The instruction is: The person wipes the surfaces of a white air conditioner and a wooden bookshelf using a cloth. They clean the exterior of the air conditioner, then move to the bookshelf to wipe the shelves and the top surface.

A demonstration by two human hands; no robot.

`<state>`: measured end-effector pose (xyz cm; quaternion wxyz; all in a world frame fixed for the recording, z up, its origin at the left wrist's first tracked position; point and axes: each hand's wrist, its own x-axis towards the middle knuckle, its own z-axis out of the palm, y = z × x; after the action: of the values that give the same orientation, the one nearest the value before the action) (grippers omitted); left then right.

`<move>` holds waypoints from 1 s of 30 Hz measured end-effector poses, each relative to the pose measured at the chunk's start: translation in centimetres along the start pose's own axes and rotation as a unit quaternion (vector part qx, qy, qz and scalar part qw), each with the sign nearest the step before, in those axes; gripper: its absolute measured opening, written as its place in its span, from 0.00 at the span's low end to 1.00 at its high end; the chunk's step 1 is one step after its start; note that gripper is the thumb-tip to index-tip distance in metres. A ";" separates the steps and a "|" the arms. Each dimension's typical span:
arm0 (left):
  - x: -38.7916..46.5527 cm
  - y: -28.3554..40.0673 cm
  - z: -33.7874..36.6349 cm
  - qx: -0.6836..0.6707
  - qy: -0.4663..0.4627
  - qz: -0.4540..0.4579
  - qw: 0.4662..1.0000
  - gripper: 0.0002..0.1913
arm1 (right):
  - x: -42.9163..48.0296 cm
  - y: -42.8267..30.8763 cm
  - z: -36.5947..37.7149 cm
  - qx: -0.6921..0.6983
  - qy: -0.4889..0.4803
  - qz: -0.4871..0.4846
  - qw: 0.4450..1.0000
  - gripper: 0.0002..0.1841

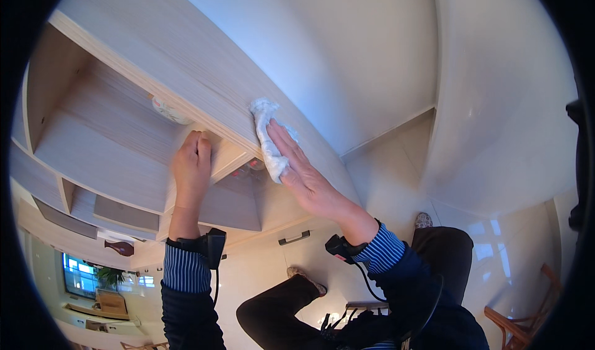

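My right hand (pixel 307 178) lies with extended fingers on a crumpled white cloth (pixel 267 136). It presses the cloth against the broad pale wood-grain panel (pixel 195 57) of a shelving cabinet, close to the panel's front edge. My left hand (pixel 193 161) is curled with its fingers closed at an upright divider (pixel 225 152) inside the cabinet. Whether those fingers grip the divider is hidden. Left of that hand opens a large compartment (pixel 107 113), where a rounded, patterned white object (pixel 167 113) shows partly behind the panel's edge.
Clear glassware (pixel 253 166) stands in the compartment near my right hand. Below are cabinet fronts with a dark bar handle (pixel 294 238). A dark red vase (pixel 119 247) stands further left. A white wall (pixel 372 38) borders the panel, and a wooden chair (pixel 511 326) is at lower right.
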<state>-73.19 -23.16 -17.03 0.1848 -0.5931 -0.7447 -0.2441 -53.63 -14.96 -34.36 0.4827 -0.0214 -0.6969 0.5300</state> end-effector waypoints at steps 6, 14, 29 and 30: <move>-0.2 0.4 -0.3 0.017 -0.001 -0.019 1.000 0.15 | -0.3 1.6 -0.6 0.086 0.025 0.183 0.979 0.32; 0.0 0.8 -0.4 0.056 -0.017 -0.041 0.997 0.15 | 12.0 -8.7 -0.1 0.020 -0.030 -0.114 0.993 0.33; 0.0 1.6 -0.7 0.057 -0.019 -0.032 0.998 0.15 | 14.4 -3.0 -1.1 0.099 -0.007 0.153 0.983 0.34; 0.0 1.7 -0.7 0.058 -0.013 -0.020 0.998 0.14 | 16.1 -5.4 -1.0 0.089 -0.021 0.072 0.993 0.32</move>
<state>-71.58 -23.29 -16.21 0.2042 -0.5696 -0.7715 -0.1965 -58.97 -7.87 -19.81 0.4286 -0.0172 -0.6534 0.6237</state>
